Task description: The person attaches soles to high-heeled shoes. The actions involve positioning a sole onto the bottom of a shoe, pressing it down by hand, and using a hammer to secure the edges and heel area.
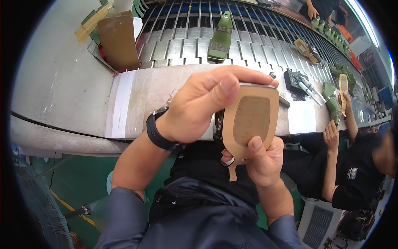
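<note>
A tan sandal insole [256, 120] with a darker inset panel faces me, its wide toe end up and its narrow tail hanging down. My right hand [267, 164] grips it low down, thumb on the panel's lower edge and a fingertip showing on the other side. My left hand [197, 101], with a black watch on the wrist, curls over the wide top edge, its thumb close to the upper left corner. A dark, glittery strap [219, 124] shows along the left edge; whatever lies behind the insole is hidden.
On the slatted metal conveyor [188, 47] stands a green shoe last [220, 39] with a strap. A cardboard piece [119, 41] stands at left. Black block [293, 81] and white pens [309, 89] lie to the right. A co-worker's hands [331, 135] hold a green last. A fan [37, 207] is lower left.
</note>
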`<state>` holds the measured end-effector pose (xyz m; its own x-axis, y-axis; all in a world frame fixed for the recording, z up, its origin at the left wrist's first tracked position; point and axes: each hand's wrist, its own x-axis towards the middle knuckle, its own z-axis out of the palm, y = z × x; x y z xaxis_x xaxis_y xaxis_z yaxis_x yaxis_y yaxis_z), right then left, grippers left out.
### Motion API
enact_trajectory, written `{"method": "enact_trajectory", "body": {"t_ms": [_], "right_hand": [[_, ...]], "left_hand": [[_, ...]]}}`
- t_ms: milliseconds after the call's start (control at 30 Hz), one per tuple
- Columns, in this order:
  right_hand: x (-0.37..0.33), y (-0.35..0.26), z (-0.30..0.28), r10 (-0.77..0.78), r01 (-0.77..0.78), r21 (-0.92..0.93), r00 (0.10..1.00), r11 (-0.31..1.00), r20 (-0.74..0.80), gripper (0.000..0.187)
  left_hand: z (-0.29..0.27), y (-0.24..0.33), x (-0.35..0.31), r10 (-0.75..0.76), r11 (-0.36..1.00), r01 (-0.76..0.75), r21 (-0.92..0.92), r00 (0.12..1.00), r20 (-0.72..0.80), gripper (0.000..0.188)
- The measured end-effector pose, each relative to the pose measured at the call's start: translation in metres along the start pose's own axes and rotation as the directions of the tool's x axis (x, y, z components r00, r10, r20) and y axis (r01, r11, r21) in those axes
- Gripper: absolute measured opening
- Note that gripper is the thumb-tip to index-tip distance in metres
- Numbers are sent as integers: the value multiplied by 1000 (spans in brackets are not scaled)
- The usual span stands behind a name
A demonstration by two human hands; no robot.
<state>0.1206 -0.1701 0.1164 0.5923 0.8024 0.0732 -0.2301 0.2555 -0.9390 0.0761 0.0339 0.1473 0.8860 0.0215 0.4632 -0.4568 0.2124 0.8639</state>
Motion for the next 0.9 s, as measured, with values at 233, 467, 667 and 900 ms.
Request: {"method": "enact_trajectory", "body": {"t_ms": [233,467,667,900], "right_hand": [[21,-4,-21,62,-64,98,998,993,21,48],[28,-14,-27,26,-23,81,999,996,-28,44],[30,-14,-28,-17,16,-22,998,1000,-53,43],[26,-14,-28,-27,22,-80,998,997,-62,43]], "left_hand": [[-19,-22,24,-16,979,22,-203,999,34,74],[-22,-26,34,82,987,-84,139,996,21,68],[-28,-33,37,120,985,-126,120,991,55,64],[-13,-15,17,65,967,-67,245,998,19,70]]}}
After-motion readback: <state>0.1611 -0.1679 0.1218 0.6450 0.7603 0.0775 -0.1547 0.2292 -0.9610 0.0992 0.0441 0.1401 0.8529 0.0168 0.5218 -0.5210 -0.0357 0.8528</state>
